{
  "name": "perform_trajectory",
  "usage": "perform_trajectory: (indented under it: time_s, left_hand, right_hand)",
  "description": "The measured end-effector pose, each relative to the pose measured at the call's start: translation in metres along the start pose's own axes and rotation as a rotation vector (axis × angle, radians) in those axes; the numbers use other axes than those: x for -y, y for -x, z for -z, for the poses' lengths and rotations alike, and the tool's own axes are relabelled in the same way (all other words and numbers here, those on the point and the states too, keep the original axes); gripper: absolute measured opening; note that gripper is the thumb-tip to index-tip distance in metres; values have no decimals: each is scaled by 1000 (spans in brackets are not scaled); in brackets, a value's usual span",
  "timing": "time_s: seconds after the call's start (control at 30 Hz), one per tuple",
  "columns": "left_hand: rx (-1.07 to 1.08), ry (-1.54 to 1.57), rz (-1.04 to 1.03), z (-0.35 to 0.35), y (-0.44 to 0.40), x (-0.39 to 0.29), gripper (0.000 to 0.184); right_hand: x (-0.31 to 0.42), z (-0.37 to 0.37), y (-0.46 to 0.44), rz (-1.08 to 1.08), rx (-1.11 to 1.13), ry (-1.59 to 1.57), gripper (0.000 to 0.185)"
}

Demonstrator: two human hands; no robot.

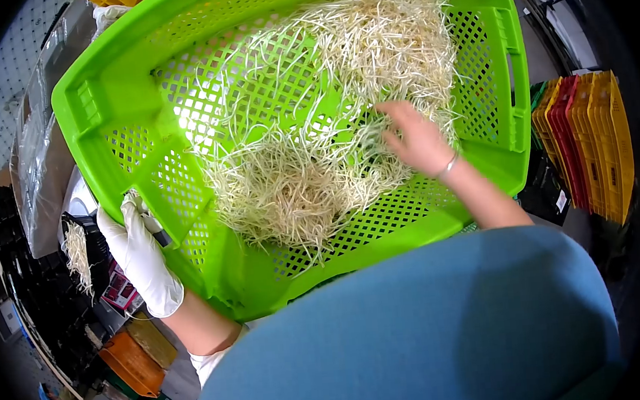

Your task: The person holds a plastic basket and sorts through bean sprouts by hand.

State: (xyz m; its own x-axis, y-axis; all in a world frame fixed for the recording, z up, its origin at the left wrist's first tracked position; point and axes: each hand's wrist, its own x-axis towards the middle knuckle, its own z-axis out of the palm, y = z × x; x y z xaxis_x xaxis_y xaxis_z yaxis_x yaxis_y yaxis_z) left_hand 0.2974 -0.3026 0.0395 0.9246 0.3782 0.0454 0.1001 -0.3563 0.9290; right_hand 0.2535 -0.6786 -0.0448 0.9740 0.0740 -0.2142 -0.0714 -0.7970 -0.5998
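Note:
A bright green perforated crate (245, 10) fills most of the head view, tilted toward me. Inside lie thin pale bean sprouts: a thick heap (386, 40) at the upper right and a looser mound (289, 191) at the lower middle, with stray strands between. My left hand (137, 248), in a white glove, is closed on the crate's left rim at the handle slot. Bare and with a band at the wrist, my right hand (415, 141) reaches into the crate among the sprouts. Its thumb and forefinger are apart, with nothing visible between them; the other fingers are partly hidden.
At the left, a black tray (92, 248) holds more sprouts, beside stacked black trays (29, 275) and clear plastic wrap (36, 177). Yellow and red crates (582, 142) stand at the right. An orange crate (133, 361) is at the lower left.

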Motion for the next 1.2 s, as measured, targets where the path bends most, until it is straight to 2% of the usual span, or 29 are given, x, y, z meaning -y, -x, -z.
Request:
perform_trajectory:
  time_s: [0.03,0.07,0.13,0.17,0.23,0.27,0.33,0.37,0.47,0.53,0.57,0.63,0.67,0.77,0.8,0.83,0.9,0.97,1.0,1.07,1.1,1.13,1.2]
  left_hand:
    - [0,-14,-4,1,-2,2,35]
    - [-5,-28,4,2,-3,3,35]
    - [15,-23,-1,4,-5,5,34]
    - [32,-22,-1,5,-5,6,33]
    - [2,-13,-9,2,-4,4,30]
    - [18,12,-7,2,-4,3,29]
    - [29,80,-13,0,-3,4,25]
    - [28,82,-12,0,-3,4,25]
    - [21,33,-13,0,-4,2,24]
    - [8,39,-38,-1,-3,2,25]
    - [8,37,-37,-2,-2,1,25]
    - [-4,34,-33,-3,-1,-1,25]
    - [-4,33,-32,-3,-1,-2,25]
    - [3,48,-8,-2,0,-3,25]
    - [1,31,-7,-2,0,-3,25]
    - [1,16,-7,-2,-1,-3,24]
    - [6,21,-5,-2,-2,-2,24]
    - [15,23,-3,-2,-2,-1,23]
    - [5,26,-10,-2,-1,-1,23]
    - [-2,34,-16,-1,-3,1,23]
    - [11,64,-26,1,-5,6,23]
    - [21,72,-26,1,-5,6,23]
    - [29,77,-41,3,-8,10,23]
  right_hand:
    - [-25,-5,-1,41,-107,139,50]
    - [-32,-11,4,37,-110,140,50]
    - [-36,-22,20,15,156,592,57]
    - [-26,-23,31,-44,338,528,62]
    - [-36,-25,51,139,533,209,58]
    - [-33,-19,51,136,536,209,58]
    - [-24,1,48,-110,505,218,48]
    - [-39,-4,44,-85,282,262,36]
    - [-46,-9,34,-179,315,364,36]
    - [-30,-22,28,-322,593,373,43]
    - [-27,-27,28,-321,595,371,43]
    - [-27,-40,30,-258,594,95,50]
    - [-26,-42,31,-164,513,-200,51]
    - [-23,-18,19,-143,527,-370,53]
    - [-28,-10,14,-184,550,-227,53]
    - [-30,-10,14,-184,548,-226,53]
    - [-38,-17,18,-325,481,29,54]
    - [-31,-45,30,-214,449,-114,61]
    - [-8,-51,34,-282,502,-136,73]
    - [49,-41,41,42,491,-348,70]
    - [63,-58,52,214,325,-376,66]
    - [67,-78,59,305,349,-300,61]
    - [65,-75,60,348,369,-365,58]
